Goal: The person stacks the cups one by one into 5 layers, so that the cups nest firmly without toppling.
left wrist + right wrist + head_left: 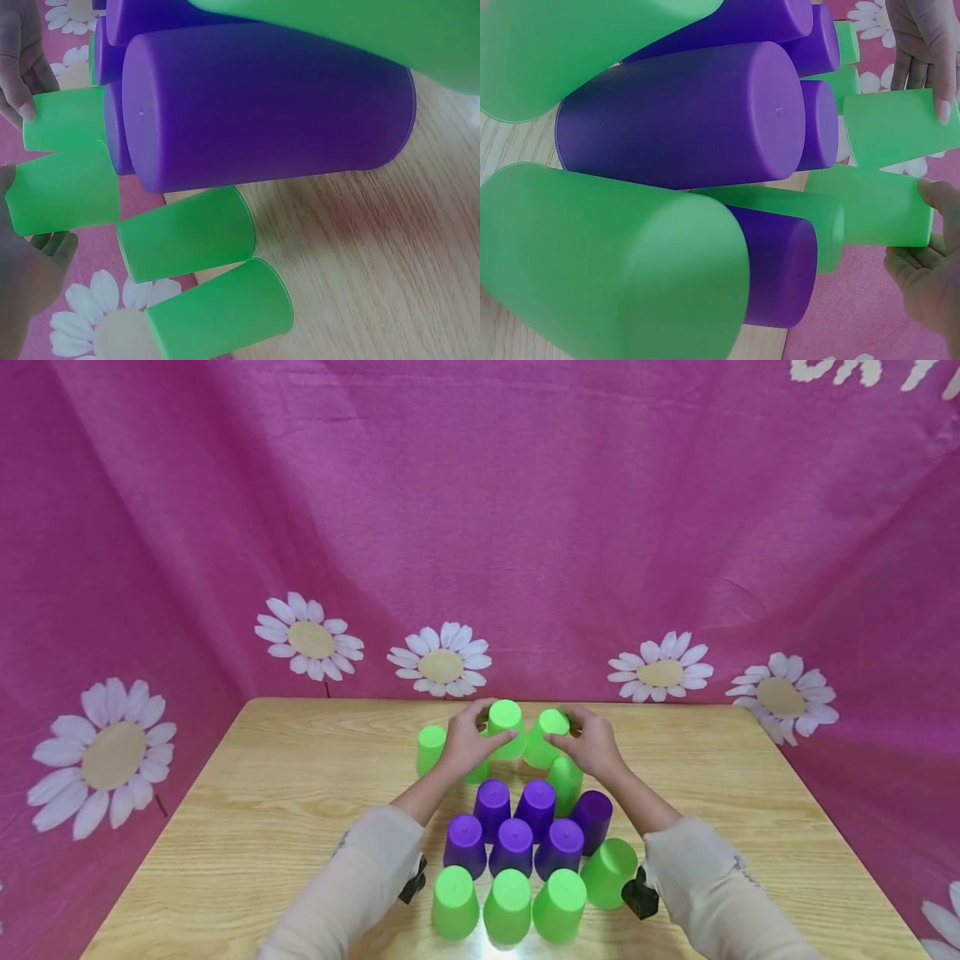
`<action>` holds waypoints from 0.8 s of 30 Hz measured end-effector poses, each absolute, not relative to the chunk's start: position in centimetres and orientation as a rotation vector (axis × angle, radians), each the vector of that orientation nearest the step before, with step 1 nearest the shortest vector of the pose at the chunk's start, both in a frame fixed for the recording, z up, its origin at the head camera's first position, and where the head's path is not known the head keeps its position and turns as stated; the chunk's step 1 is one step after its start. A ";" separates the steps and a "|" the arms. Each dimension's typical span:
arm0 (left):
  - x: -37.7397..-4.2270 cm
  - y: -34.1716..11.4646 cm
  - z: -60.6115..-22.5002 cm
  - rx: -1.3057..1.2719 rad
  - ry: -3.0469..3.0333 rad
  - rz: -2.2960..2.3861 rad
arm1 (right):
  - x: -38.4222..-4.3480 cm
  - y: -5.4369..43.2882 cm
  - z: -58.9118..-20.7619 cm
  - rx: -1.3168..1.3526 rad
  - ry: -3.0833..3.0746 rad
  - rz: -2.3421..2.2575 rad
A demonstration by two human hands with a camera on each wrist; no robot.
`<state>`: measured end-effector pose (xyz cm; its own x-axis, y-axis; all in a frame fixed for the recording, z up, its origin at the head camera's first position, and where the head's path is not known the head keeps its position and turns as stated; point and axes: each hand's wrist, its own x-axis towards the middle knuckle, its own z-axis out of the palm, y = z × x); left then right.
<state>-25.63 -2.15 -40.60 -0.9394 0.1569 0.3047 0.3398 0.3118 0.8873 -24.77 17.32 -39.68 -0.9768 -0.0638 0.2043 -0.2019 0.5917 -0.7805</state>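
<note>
My left hand (468,739) grips an upside-down green cup (506,731), thumb on the near side and fingers behind it. Beside it, a second green cup (546,739), slightly tilted, is gripped by my right hand (594,745). Both cups are held up side by side beyond the purple cups, as the right wrist view also shows with the left-hand cup (896,129) and the right-hand cup (877,206). Just below the right-hand cup is another green cup (566,787). Near my left hand stand a green cup (431,752) and one partly hidden green cup (477,772).
Several upside-down purple cups (515,847) stand in close rows between my forearms. Nearer still is a row of green cups (507,906), with another green cup (610,872) by the right wrist. A pink flowered cloth (525,527) hangs behind the wooden table (300,793).
</note>
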 end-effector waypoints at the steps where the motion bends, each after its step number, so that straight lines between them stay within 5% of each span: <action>1: -25.7 -2.1 -40.6 -0.459 -2.414 -1.686 | -24.8 17.4 -39.8 0.218 -2.662 1.333; 24: -26.3 -1.3 -42.4 -0.555 -2.628 -1.422 | -25.5 17.8 -41.2 0.194 -2.685 1.217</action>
<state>-26.29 -1.28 -42.35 -0.9283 0.2671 0.2585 0.3625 0.4967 0.7886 -25.51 17.79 -41.18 -0.9739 -0.0413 0.2231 -0.1950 0.6552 -0.7299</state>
